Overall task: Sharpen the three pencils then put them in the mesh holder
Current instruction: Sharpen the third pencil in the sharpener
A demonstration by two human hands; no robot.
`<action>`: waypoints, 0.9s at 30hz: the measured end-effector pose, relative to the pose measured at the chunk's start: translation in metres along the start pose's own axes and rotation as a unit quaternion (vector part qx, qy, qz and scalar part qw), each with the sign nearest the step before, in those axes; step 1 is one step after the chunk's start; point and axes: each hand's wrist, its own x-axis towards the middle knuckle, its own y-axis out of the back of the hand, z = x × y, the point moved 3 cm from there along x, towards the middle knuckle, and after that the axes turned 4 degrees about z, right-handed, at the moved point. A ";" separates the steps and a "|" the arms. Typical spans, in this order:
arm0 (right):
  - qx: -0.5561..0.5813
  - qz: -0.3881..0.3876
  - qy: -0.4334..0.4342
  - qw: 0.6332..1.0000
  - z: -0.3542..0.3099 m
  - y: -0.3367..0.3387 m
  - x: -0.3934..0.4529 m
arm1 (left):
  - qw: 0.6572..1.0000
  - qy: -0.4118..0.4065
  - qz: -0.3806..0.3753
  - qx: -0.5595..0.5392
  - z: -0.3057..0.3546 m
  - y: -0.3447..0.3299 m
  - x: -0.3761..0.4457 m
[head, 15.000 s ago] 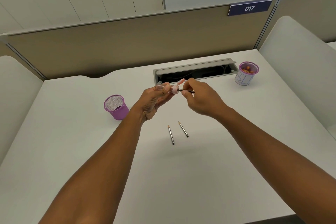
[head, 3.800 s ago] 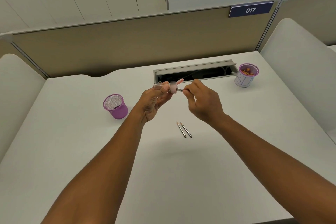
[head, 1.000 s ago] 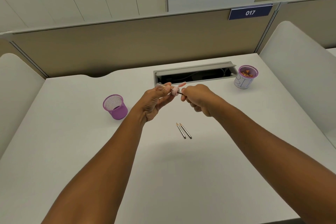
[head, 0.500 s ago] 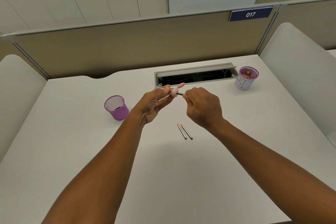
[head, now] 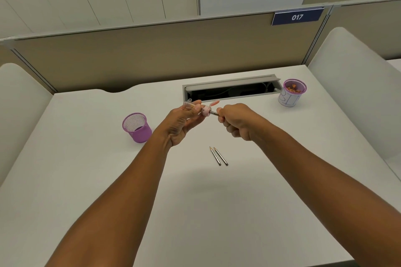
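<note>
My left hand (head: 181, 121) grips a small pink sharpener (head: 205, 111) with a clear shavings case, held above the white desk. My right hand (head: 237, 120) is closed around a dark pencil (head: 214, 113) whose tip sits inside the sharpener; most of the pencil is hidden in my fist. Two more pencils (head: 218, 156) lie side by side on the desk below my hands, points facing away from me. The purple mesh holder (head: 137, 127) stands to the left of my left hand, apart from it, with nothing seen inside.
A white cup with a purple rim (head: 292, 93) holding shavings stands at the back right. An open cable tray (head: 231, 90) is cut into the desk behind my hands. A beige partition (head: 152, 54) closes the far edge; white curved side panels flank the desk.
My right hand has rolled at the wrist around the pencil, knuckles turning over, while the left hand keeps the sharpener steady. The two pencils on the desk have not moved.
</note>
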 end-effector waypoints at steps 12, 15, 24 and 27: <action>-0.333 0.239 0.501 0.762 0.022 -0.010 0.000 | 1.000 0.004 0.020 -0.008 -0.008 0.004 -0.002; -0.332 0.284 0.512 0.740 0.019 -0.010 -0.002 | 1.000 0.009 0.021 -0.003 -0.011 0.002 0.000; -0.073 0.086 0.080 0.990 0.002 -0.006 0.006 | 1.000 0.004 -0.008 0.005 -0.012 0.001 0.004; 0.062 -0.027 -0.046 0.997 0.004 -0.003 0.005 | 0.999 0.000 -0.019 0.026 -0.009 0.000 0.003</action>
